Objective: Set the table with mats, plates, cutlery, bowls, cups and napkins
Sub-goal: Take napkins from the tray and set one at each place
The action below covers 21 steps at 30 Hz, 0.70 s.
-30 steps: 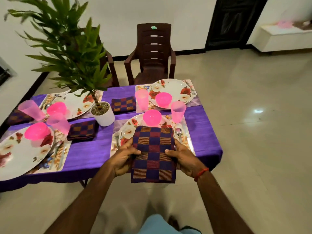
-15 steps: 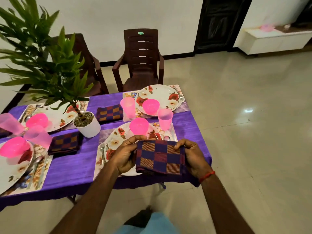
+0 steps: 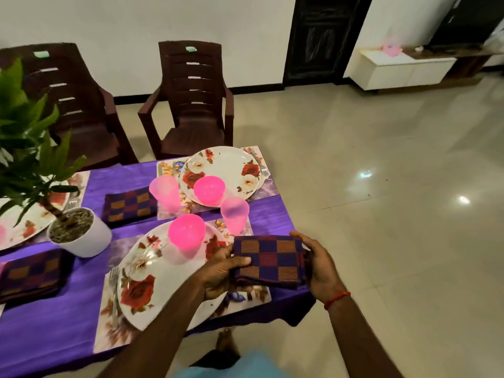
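Note:
A folded checked napkin point(image 3: 268, 259), purple, maroon and orange, hangs just over the table's right end. My left hand point(image 3: 222, 271) pinches its left edge and my right hand point(image 3: 317, 264) grips its right edge. Left of it lies a floral plate point(image 3: 152, 279) on a mat point(image 3: 245, 298), with a pink bowl point(image 3: 186, 233) on the plate, a fork point(image 3: 113, 285) at its left and a pink cup point(image 3: 234, 214) behind. The far setting has a plate point(image 3: 229, 170), bowl point(image 3: 209, 190), cup point(image 3: 165, 195) and napkin point(image 3: 129, 204).
A potted plant point(image 3: 79, 236) stands mid-table on the purple cloth point(image 3: 54, 328). Another folded napkin point(image 3: 30, 274) lies at the left, with a plate point(image 3: 24, 225) behind it. Two brown chairs point(image 3: 195, 96) stand at the far side. Tiled floor point(image 3: 381, 214) spreads to the right.
The napkin has been folded smaller, from a long hanging strip to a compact rectangle, and carried rightward to the plate's right side. The view has swung right and closer to the table.

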Motion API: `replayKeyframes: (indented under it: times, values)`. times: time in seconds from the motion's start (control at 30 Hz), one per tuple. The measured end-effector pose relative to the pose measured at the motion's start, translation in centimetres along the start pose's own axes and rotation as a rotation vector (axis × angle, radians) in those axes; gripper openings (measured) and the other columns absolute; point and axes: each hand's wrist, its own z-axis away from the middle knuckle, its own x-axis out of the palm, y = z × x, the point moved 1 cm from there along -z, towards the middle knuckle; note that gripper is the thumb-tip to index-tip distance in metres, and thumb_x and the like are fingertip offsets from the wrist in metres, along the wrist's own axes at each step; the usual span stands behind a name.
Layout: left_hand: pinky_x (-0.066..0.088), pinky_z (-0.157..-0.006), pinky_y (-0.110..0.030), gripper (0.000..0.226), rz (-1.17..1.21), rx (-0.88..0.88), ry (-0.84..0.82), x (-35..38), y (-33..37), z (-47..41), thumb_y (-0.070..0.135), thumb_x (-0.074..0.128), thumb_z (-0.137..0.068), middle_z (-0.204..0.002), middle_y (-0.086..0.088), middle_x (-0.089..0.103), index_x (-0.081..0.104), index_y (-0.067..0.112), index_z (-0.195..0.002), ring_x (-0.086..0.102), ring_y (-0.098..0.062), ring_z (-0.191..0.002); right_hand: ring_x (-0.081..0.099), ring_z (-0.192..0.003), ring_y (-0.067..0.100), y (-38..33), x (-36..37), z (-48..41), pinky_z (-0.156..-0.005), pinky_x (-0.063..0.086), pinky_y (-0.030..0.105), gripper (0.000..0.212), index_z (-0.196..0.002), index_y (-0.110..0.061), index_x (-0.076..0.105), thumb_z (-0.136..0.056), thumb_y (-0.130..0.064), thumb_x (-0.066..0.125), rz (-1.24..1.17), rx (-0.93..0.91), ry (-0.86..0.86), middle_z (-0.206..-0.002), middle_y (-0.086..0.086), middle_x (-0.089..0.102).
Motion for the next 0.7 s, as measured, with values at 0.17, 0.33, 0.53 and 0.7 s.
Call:
replayKeyframes:
  times: [0.17, 0.33, 0.53, 0.7]
  values:
    - [0.064, -0.075, -0.049, 0.055, 0.076, 0.023, 0.036, 0.5, 1.1, -3.7, 0.002, 0.073, -0.085, -0.126, -0.021, 0.07, 0.055, 0.006, -0.137, 0.071, -0.038, -0.108, 0.072, -0.106, 0.03, -0.1, -0.6, -3.4, -0.095, 0.056, 0.053, 0.081, -0.124, -0.014, 0.065, -0.06, -0.055, 0.092, 0.257, 0.004, -0.07, -0.117, 0.013, 0.073]
    - [0.065, -0.072, -0.047, 0.048, 0.132, -0.042, 0.002, 1.1, 1.8, -5.8, -0.001, 0.071, -0.09, -0.126, -0.02, 0.07, 0.057, 0.008, -0.135, 0.072, -0.036, -0.108, 0.073, -0.1, 0.02, -1.3, -1.8, -5.9, -0.079, 0.062, 0.037, 0.061, -0.134, -0.021, 0.051, -0.083, -0.001, 0.077, 0.394, -0.019, -0.061, -0.113, 0.007, 0.073]
    - [0.063, -0.085, -0.048, 0.044, 0.164, -0.113, 0.041, 1.7, 1.3, -8.3, -0.003, 0.073, -0.088, -0.122, -0.017, 0.073, 0.062, 0.003, -0.13, 0.072, -0.036, -0.11, 0.071, -0.098, 0.014, -2.5, -3.3, -9.1, -0.079, 0.062, 0.031, 0.059, -0.134, -0.025, 0.047, -0.088, 0.002, 0.072, 0.606, -0.123, 0.027, -0.111, 0.0, 0.07]
    - [0.061, -0.088, -0.046, 0.048, 0.191, -0.105, 0.163, 1.9, 0.4, -10.3, -0.001, 0.081, -0.08, -0.117, -0.018, 0.075, 0.064, -0.001, -0.125, 0.073, -0.035, -0.108, 0.071, -0.097, 0.023, -3.2, -4.4, -12.4, -0.08, 0.062, 0.043, 0.049, -0.128, -0.025, 0.052, -0.088, -0.01, 0.076, 0.688, -0.087, 0.058, -0.109, 0.008, 0.07]
